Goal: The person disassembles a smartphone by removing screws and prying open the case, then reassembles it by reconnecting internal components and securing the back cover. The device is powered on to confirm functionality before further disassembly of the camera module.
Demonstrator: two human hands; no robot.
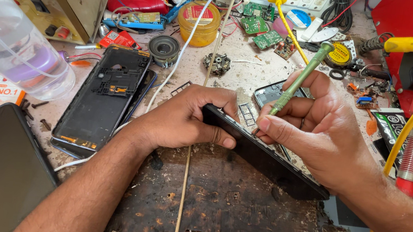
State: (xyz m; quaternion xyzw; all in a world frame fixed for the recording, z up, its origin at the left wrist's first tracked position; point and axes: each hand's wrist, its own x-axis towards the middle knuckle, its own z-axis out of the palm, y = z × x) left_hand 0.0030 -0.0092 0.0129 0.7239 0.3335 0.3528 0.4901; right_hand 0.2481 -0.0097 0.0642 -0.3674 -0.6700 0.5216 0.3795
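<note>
A black phone [264,157] lies tilted near the middle of the desk [226,213], one long edge lifted toward the camera, and it sits between the two hands. The left hand [185,118] comes in from the near edge of the desk with the forearm angled up and to the right; its fingers curl over the phone's upper left end and its thumb [217,137] presses along the near side, so it is closed on the phone. The right hand [320,130] enters from the right edge, wrist bent down, and pinches a green-handled screwdriver [300,80] between thumb and forefingers like a pen. The tool slants down and left, its tip touching the phone's top edge just beside the left fingertips. Toward the left edge lies an opened phone back shell [101,100], and a dark phone [0,169] rests at the near left corner.
</note>
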